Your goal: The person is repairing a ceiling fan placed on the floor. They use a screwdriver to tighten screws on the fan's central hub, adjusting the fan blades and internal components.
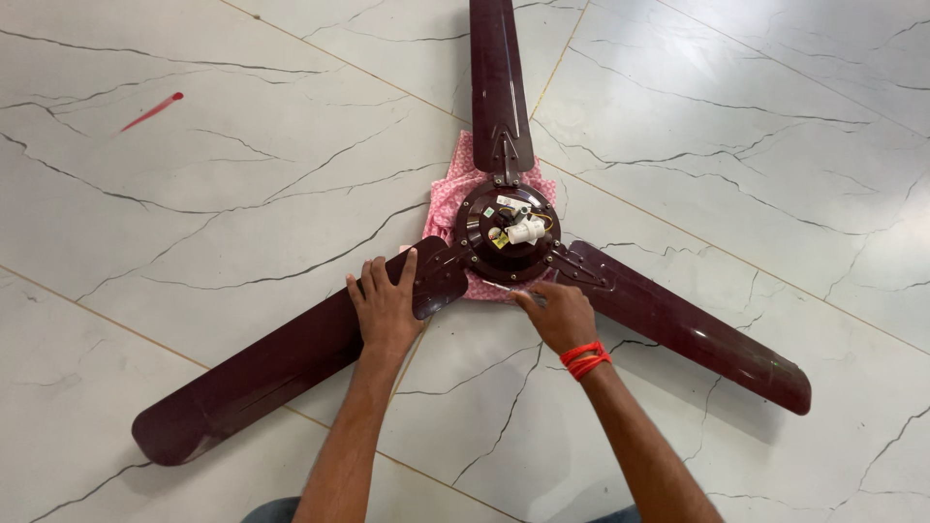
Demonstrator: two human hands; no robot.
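A dark maroon ceiling fan lies on the tiled floor, its round motor hub [506, 232] facing up with white and yellow parts at its centre. My left hand [386, 303] presses flat on the lower-left blade [262, 373] near its wide root. My right hand [557, 315], with red thread around the wrist, has its fingers closed at the hub's lower edge next to the right blade [693, 329]; what it pinches is too small to tell. A third blade [499, 82] points away from me.
A pink patterned cloth [444, 199] is bunched under the hub. A small red streak [152, 111] marks the floor at the far left. White marble-look tiles [736, 126] with dark veins surround the fan.
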